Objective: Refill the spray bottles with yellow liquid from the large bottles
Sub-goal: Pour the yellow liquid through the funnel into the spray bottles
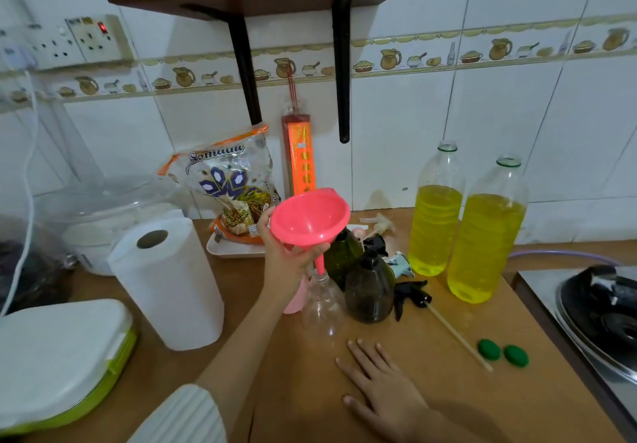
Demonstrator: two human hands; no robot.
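Note:
My left hand (287, 256) grips a pink funnel (310, 217) by its cone, tilted, with the spout tip just above the mouth of a clear empty spray bottle (323, 304). A pink bottle (296, 299) stands partly hidden behind my wrist. Two dark green spray bottles (368, 287) stand right of the clear one, without their heads. Two large uncapped bottles of yellow liquid (435, 225) (484, 242) stand at the right by the wall. My right hand (382, 385) rests flat on the wooden counter, fingers straight.
A black spray head with its tube (413, 296) and two green caps (501, 353) lie right of the bottles. A paper towel roll (169, 280), a white and green box (58, 353) and a rice bag (234, 187) are at left. A stove (599, 311) is at right.

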